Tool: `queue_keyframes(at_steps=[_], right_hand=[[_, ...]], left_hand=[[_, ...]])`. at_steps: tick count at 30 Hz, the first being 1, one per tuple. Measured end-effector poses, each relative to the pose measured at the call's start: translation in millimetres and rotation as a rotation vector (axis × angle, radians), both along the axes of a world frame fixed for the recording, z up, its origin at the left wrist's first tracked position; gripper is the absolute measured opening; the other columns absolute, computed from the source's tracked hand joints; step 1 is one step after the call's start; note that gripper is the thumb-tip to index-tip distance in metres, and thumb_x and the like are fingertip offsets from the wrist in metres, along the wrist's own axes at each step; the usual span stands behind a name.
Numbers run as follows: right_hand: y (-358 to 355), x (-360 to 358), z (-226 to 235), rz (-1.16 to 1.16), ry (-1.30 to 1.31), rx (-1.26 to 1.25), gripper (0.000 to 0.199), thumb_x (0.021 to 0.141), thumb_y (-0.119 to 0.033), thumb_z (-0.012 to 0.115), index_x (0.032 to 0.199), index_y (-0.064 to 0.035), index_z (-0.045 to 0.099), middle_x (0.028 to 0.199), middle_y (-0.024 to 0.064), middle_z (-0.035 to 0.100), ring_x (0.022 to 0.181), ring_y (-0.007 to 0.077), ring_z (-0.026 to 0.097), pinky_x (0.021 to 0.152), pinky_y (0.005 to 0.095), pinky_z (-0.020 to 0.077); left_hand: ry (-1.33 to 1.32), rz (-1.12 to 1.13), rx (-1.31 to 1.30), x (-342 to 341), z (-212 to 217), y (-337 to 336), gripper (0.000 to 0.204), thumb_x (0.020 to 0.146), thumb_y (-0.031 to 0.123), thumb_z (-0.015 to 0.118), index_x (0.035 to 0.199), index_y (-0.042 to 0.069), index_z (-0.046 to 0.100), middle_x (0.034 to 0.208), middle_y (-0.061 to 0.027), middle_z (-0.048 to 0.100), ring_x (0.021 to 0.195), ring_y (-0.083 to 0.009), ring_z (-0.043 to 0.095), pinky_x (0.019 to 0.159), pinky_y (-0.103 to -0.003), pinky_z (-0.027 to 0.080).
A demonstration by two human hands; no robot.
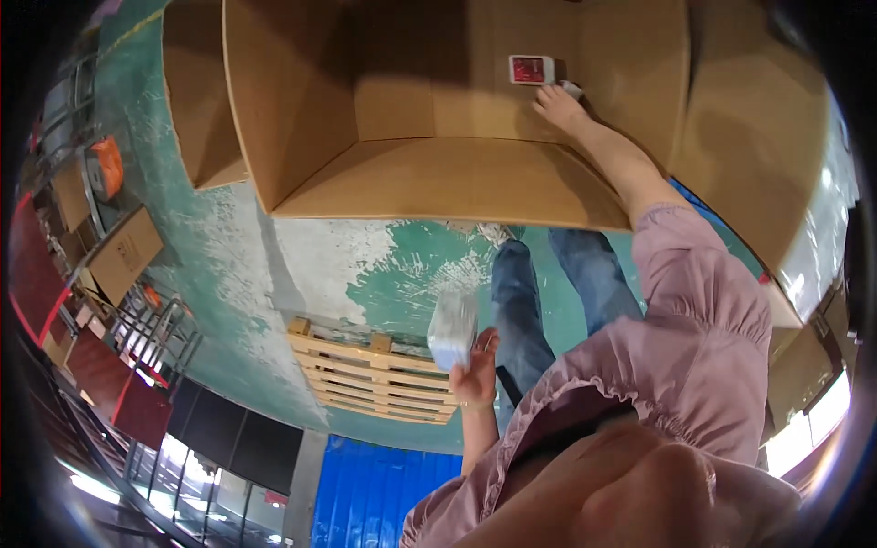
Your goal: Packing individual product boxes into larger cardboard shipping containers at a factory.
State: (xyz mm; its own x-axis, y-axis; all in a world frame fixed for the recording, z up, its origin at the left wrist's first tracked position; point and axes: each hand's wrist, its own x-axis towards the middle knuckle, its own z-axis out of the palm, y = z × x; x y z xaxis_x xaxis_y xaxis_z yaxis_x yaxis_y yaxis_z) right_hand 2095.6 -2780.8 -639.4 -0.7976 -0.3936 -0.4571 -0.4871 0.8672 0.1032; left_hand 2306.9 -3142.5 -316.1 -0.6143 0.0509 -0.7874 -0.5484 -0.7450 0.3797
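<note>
Inside a large open cardboard box [402, 178], my right hand [561, 110] reaches down toward the bottom. Its fingers are bent round a small white item [572, 89], which is mostly hidden by the hand. Just beyond the fingertips lies a small white box with a red panel [530, 70], flat on the carton's bottom. Lower down, outside the carton, my left hand [475, 373] grips a whitish, block-shaped package [453, 327] from one side. Motion blurs that package, so its surface cannot be made out.
A wooden pallet [375, 374] lies on the worn green floor [219, 265] at the left. Another cardboard box [749, 137] stands right of the carton. Metal racks with goods [128, 310] line the far left. Blue sheeting [375, 498] shows at the lower edge.
</note>
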Motion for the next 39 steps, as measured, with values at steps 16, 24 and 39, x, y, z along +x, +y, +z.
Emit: queue_keyframes(at_steps=[16,24,39], right_hand=[[34.6,-127.3,-20.6,-1.112,-0.737,-0.604,0.103,0.049,-0.035,0.077,0.135,-0.0046,0.029,0.128,0.0218,0.041,0.125,0.0331,0.03,0.099,0.0394,0.0336],[-41.9,-63.2,-1.5,-0.383,-0.536,-0.138,0.104,0.045,-0.04,0.081,0.131,-0.0057,0.034,0.132,0.0203,0.04,0.125,0.0328,0.036,0.098,0.0439,0.036],[-105.7,-6.2,392.5,-0.833,-0.91,-2.833,0.066,0.077,-0.034,0.059,0.135,-0.0128,0.036,0.132,0.0078,0.046,0.12,0.0248,0.045,0.098,0.0427,0.0388]], left_hand=[[-0.02,0.145,-0.08,7.8,-42.3,-16.2,0.076,0.067,0.045,0.067,0.13,0.012,0.043,0.119,-0.0077,0.055,0.112,-0.0386,0.047,0.097,-0.047,0.034],[0.039,0.103,-0.066,19.2,-53.6,-29.8,0.079,0.069,0.048,0.066,0.131,0.007,0.039,0.127,-0.0108,0.048,0.113,-0.0406,0.044,0.096,-0.048,0.035],[0.505,0.097,0.659,-129.1,121.7,47.6,0.095,0.06,0.063,0.068,0.138,0.023,0.031,0.142,-0.006,0.031,0.131,-0.0418,0.018,0.099,-0.066,0.02]])
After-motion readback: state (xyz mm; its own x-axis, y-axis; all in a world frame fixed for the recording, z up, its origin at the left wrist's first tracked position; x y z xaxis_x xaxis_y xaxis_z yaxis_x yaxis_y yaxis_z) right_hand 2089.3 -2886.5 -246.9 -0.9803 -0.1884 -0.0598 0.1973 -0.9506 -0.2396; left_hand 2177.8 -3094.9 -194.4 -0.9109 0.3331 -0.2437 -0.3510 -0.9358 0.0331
